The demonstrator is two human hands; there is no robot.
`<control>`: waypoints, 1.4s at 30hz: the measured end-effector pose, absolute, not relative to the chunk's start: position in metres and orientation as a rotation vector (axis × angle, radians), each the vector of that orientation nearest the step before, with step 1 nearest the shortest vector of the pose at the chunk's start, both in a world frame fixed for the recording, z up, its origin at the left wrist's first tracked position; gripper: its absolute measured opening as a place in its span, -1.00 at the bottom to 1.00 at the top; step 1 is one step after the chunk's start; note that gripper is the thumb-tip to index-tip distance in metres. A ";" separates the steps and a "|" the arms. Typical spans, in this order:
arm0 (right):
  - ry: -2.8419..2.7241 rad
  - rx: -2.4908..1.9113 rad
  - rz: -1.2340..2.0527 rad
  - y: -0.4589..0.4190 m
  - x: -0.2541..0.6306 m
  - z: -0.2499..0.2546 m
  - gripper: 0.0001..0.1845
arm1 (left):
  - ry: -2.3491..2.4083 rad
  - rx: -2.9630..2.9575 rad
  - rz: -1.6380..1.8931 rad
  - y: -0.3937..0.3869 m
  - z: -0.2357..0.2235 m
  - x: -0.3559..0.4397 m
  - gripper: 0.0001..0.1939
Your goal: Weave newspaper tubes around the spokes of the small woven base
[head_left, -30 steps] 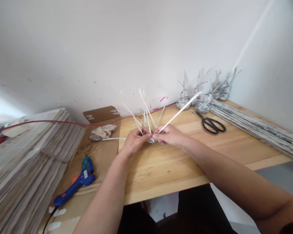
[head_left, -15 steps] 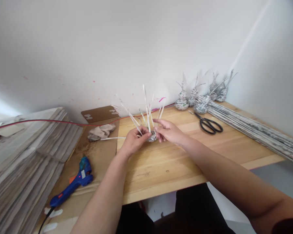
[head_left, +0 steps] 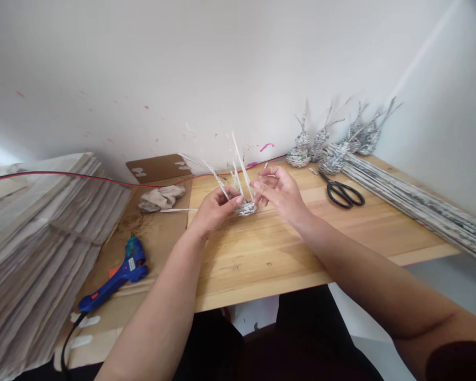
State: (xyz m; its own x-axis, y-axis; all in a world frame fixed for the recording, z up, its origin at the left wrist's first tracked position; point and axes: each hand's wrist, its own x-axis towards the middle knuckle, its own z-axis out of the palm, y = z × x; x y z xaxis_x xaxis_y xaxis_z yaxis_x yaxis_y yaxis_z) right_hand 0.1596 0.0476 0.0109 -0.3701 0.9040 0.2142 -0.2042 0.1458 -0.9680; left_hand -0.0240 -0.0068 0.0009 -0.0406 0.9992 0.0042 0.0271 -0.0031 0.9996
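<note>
A small round woven base [head_left: 246,209] of rolled newspaper sits on the wooden tabletop, with several thin white paper sticks [head_left: 241,163] standing up from it. My left hand [head_left: 217,209] is closed on the base's left side, its thumb pressed on the rim. At the right side is my right hand [head_left: 282,193], raised a little, its fingers curled and its thumb tip against an upright paper stick. The fingertips behind that stick are partly hidden. Another white stick [head_left: 179,210] lies out to the left, behind my left hand.
Scissors [head_left: 344,193] lie at right, near several woven gourd shapes [head_left: 299,152] and a bundle of paper rods [head_left: 404,198]. A blue glue gun [head_left: 121,278], a crumpled cloth [head_left: 162,198] and a paper stack [head_left: 51,254] are at left. A red cord [head_left: 143,185] crosses behind.
My right hand first held a long white stick slanting right; that stick has since swung away from its slant. The hand has moved slightly up and right. My left hand keeps holding the base.
</note>
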 end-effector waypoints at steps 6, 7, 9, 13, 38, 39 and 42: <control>-1.704 -0.687 1.382 0.038 0.155 0.002 -0.70 | 1.245 1.170 1.214 -0.007 0.000 -0.024 -0.52; -1.719 -0.696 1.353 0.038 0.155 0.001 -0.72 | 1.241 1.161 1.215 -0.007 0.000 -0.024 -0.51; -1.757 -0.708 1.299 0.038 0.154 -0.001 -0.76 | 1.237 1.138 1.222 -0.007 0.000 -0.024 -0.50; -1.848 -0.742 1.202 0.037 0.156 0.000 -0.79 | 1.223 1.072 1.227 -0.006 0.002 -0.024 -0.48; -1.813 -0.628 1.151 0.028 0.153 0.002 -0.88 | 1.059 1.066 1.231 -0.007 0.003 -0.027 -0.56; -1.810 -0.629 1.152 0.028 0.153 0.002 -0.87 | 1.055 1.065 1.229 -0.007 0.003 -0.027 -0.56; -1.802 -0.646 1.148 0.027 0.153 0.003 -0.86 | 1.063 1.036 1.237 -0.008 0.003 -0.027 -0.54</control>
State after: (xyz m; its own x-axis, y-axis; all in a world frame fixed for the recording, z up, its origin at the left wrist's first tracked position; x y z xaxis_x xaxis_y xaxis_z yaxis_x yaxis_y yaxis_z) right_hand 0.1529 0.0271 0.0026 -0.4793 0.7830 0.3965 -0.0284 0.4377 -0.8987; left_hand -0.0271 -0.0076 0.0027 0.0356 0.9981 -0.0496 -0.1997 0.0558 0.9783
